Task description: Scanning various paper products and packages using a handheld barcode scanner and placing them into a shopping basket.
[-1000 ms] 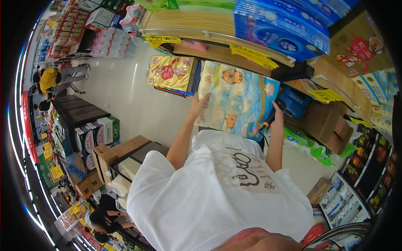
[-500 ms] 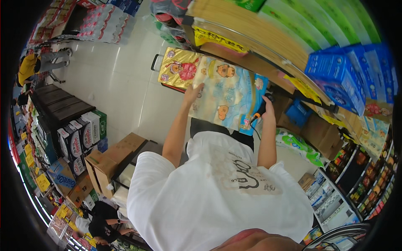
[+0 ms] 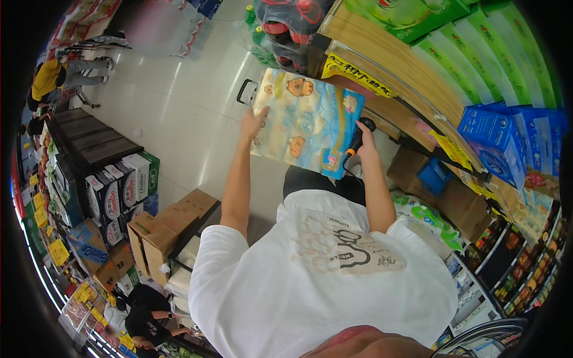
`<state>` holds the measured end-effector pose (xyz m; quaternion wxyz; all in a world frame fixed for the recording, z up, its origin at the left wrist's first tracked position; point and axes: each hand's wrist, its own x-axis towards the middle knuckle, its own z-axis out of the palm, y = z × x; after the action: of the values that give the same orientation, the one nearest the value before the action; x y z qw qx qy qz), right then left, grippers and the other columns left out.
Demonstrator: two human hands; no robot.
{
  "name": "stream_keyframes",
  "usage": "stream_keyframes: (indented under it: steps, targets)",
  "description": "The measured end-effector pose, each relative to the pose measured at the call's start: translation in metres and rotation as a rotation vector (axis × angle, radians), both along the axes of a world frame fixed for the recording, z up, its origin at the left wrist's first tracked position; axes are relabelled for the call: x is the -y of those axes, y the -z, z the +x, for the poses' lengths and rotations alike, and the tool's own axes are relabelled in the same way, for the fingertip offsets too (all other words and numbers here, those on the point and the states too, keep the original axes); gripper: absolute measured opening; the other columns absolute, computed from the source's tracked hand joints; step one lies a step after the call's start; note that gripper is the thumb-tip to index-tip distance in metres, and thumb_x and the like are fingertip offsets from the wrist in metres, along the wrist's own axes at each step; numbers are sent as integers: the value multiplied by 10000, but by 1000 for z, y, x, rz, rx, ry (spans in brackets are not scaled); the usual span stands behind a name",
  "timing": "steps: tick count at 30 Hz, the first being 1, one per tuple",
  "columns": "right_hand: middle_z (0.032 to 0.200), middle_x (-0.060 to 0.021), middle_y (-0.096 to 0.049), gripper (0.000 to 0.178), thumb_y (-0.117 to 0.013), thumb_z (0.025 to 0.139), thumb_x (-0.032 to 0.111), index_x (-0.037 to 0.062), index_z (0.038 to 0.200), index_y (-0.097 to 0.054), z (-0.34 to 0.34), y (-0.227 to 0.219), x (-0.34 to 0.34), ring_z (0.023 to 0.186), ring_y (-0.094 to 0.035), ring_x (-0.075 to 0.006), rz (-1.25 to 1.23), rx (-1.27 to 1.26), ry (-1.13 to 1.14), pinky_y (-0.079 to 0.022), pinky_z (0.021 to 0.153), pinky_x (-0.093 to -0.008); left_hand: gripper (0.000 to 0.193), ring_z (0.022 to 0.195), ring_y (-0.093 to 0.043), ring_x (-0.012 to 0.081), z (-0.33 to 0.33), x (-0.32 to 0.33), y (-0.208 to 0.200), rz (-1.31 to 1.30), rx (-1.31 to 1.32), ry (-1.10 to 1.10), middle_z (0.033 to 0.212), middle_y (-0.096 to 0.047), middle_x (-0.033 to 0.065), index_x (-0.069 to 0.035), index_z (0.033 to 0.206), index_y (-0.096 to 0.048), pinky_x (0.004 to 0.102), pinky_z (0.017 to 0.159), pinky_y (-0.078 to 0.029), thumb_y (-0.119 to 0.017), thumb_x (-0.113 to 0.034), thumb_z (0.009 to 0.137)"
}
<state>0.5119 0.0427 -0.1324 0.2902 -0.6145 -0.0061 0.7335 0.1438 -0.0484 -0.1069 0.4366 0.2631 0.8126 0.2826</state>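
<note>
A large soft pack of paper tissues (image 3: 307,119), pale yellow and blue with cartoon animals, is held flat in front of me. My left hand (image 3: 255,123) grips its left edge, with the thumb on top. At the pack's right edge, my right hand (image 3: 365,142) is closed on it. A black stick-shaped device (image 3: 356,143) with an orange band and a cable lies between that hand and the pack; whether my palm also holds it, I cannot tell. Beyond the pack's far left corner sticks out a black handle (image 3: 246,91). What lies under the pack is hidden.
Wooden shelving (image 3: 406,77) on the right carries green packs (image 3: 471,59) and blue packs (image 3: 492,143). Bottles in plastic wrap (image 3: 289,30) stand at its far end. Cardboard boxes (image 3: 170,230) sit at my left. One person (image 3: 146,322) is near lower left; another (image 3: 51,80) stands farther off.
Both hands and the tissue pack have shifted slightly left and away relative to my body. The gold pack with a red figure, visible beneath before, is now hidden.
</note>
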Motion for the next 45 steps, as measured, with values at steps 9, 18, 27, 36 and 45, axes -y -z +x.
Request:
stream_keyframes:
  steps: [9, 18, 27, 36, 45]
  targets:
    - [760, -3, -543, 231, -732, 795, 254, 87, 869, -592, 21, -5, 11, 766, -575, -155, 132, 241, -299, -478, 702, -328, 410, 1030, -626, 402, -10, -15, 112, 184, -283, 244, 1065, -653, 264, -68, 1116, -676, 433, 905, -479, -553, -364, 860]
    - [1007, -188, -695, 545, -750, 715, 420, 26, 1081, -659, 84, -21, 79, 966, -663, -315, 369, 982, -849, -511, 831, -406, 885, 1416, -215, 448, 103, 53, 189, 184, -512, 544, 1515, -273, 283, 47, 1445, -310, 521, 1157, -200, -703, -328, 747]
    - [1106, -197, -671, 550, -749, 727, 384, 63, 1156, -625, 105, -54, 119, 1061, -634, -336, 83, 955, -1085, -498, 902, -414, 880, 1446, -133, 422, 91, 22, 141, -54, -319, 667, 1570, -134, 228, -33, 1490, -216, 497, 1137, -263, -668, -182, 750]
    - [853, -131, -708, 490, -726, 760, 375, 72, 1132, -625, 95, -14, 123, 757, -690, -269, 282, 1040, -1065, -527, 714, -378, 612, 1389, -261, 451, 79, 19, 167, 107, -196, 566, 1474, -285, 326, 39, 1338, -434, 461, 1134, -270, -607, -167, 788]
    - [658, -131, -674, 482, -707, 736, 412, -24, 932, -644, 104, -43, 132, 616, -673, -256, 264, 920, -977, -519, 611, -369, 544, 1329, -369, 425, 97, 53, 141, 194, -276, 499, 1387, -429, 277, 42, 1273, -489, 440, 1114, -309, -591, -173, 784]
